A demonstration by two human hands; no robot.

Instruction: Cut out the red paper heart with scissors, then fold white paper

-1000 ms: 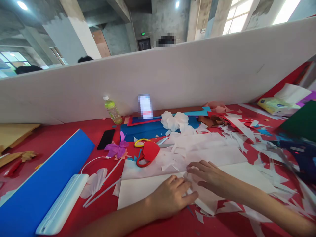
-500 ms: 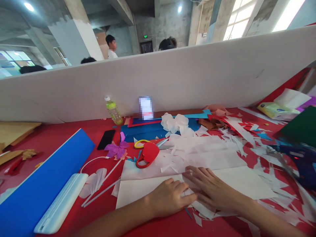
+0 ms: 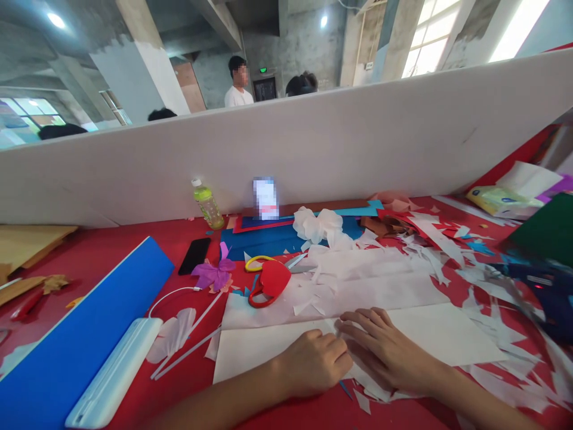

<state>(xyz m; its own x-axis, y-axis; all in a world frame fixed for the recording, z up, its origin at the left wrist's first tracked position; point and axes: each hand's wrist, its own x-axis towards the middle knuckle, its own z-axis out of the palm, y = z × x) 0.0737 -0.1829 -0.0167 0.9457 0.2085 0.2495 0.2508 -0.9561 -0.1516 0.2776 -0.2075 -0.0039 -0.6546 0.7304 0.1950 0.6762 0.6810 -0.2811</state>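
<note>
Pressing down a fold in the white paper sheet (image 3: 430,334), low centre of frame on the red worktop (image 3: 134,251), with left hand (image 3: 313,364) curled closed, knuckles down, and right hand (image 3: 380,349) flat, fingers spread. Next, probably needing firm, even pressure along the crease.

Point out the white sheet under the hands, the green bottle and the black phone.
white sheet (image 3: 430,337): head view, bare part towards its right end.
green bottle (image 3: 208,209): head view, middle of its body.
black phone (image 3: 194,255): head view, centre of its dark face.
</note>
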